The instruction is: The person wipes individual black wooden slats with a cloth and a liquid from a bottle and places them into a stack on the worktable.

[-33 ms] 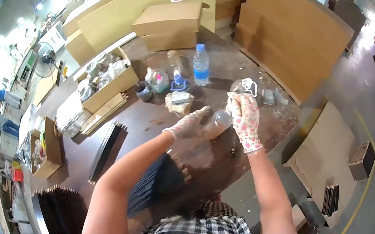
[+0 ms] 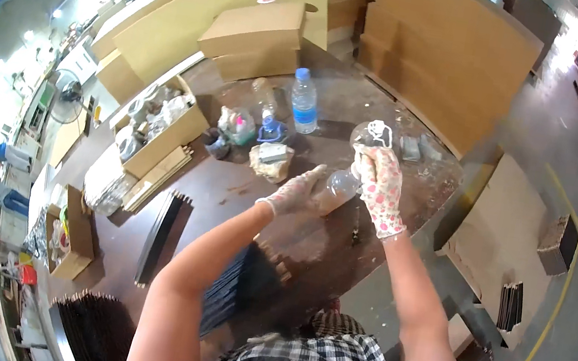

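Observation:
A clear plastic bottle [image 2: 337, 191] with brownish contents leans between my two gloved hands over the dark table. My left hand [image 2: 295, 191], in a white patterned glove, holds its lower part; the thumb sticks up and the other fingers are partly hidden. At the bottle's neck, my right hand [image 2: 378, 186], in a white glove with pink-red spots, has its fingers pinched; what lies under the fingertips is hidden. Just beyond that hand is a clear rounded container [image 2: 363, 135] with a white looped piece [image 2: 379, 133] on it.
A blue-capped water bottle [image 2: 305, 101], a wrapped grey block [image 2: 273, 154] and an open carton [image 2: 174, 138] of cups and bags stand farther left. Cardboard boxes [image 2: 254, 37] and tall brown boards [image 2: 441, 61] border the far side. Dark strips [image 2: 159, 239] lie near my left arm.
My hands and the bottle between them have shifted slightly to the right against the table. The grip looks the same.

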A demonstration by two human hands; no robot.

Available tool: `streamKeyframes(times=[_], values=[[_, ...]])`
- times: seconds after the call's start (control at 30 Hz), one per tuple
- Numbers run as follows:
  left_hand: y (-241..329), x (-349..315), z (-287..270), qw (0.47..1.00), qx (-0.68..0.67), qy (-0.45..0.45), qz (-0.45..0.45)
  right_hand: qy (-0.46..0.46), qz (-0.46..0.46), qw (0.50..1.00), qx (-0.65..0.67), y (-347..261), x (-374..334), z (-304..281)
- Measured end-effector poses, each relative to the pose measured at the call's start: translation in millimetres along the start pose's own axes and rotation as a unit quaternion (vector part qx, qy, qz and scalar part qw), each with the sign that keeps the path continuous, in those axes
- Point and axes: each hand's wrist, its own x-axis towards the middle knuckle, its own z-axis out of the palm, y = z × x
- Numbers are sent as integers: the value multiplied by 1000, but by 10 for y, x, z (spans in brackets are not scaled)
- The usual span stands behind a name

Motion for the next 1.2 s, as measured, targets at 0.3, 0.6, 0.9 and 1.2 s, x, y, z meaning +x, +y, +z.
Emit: streamKeyframes(times=[0.3,0.6,0.9,1.2], values=[[450,382,75,995,61,-23,73,112,309,919,218,261,-433,-467],[1105,78,-652,918,382,-103,8,100,460,817,332,269,-953,53],[1163,84,-733,926,370,-66,-37,84,408,847,329,103,-722,67],[-54,-220,-182,994,48,99,0,-101,-70,991,-58,-489,-205,491]])
